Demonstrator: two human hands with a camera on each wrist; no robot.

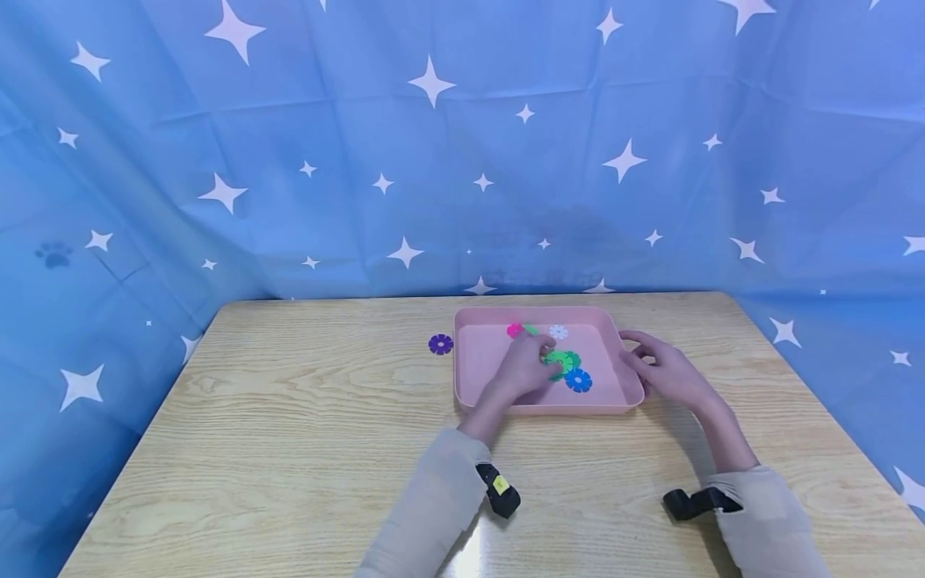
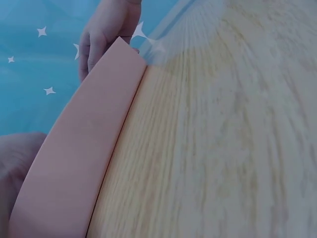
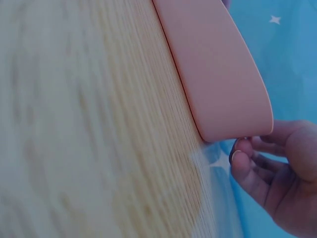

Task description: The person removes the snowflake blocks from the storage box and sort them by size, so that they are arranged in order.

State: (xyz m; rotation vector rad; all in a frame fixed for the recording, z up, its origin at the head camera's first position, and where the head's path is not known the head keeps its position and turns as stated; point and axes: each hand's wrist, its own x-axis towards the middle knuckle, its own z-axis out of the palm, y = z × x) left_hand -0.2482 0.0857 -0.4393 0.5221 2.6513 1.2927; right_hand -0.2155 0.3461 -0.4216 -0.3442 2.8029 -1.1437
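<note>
Tray [image 1: 478, 361] partly hides left hand [image 1: 522, 367] from wrist view; cannot tell grip near green pieces [image 1: 567, 361]; right hand [image 1: 670, 372] pinches tray.

Bright, even light here; glare whitens the near table [image 1: 289, 433], sleeves [image 1: 772, 514] throw soft shadows; both wrist views look dim, hazy.

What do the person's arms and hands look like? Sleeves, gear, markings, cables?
Both arms wear long, pale greyish sleeves, plain and slightly creased. The left hand and right hand are ungloved. A small, black, blocky wrist unit sits at each cuff; the left one bears a yellow square. No cables visible.
</note>
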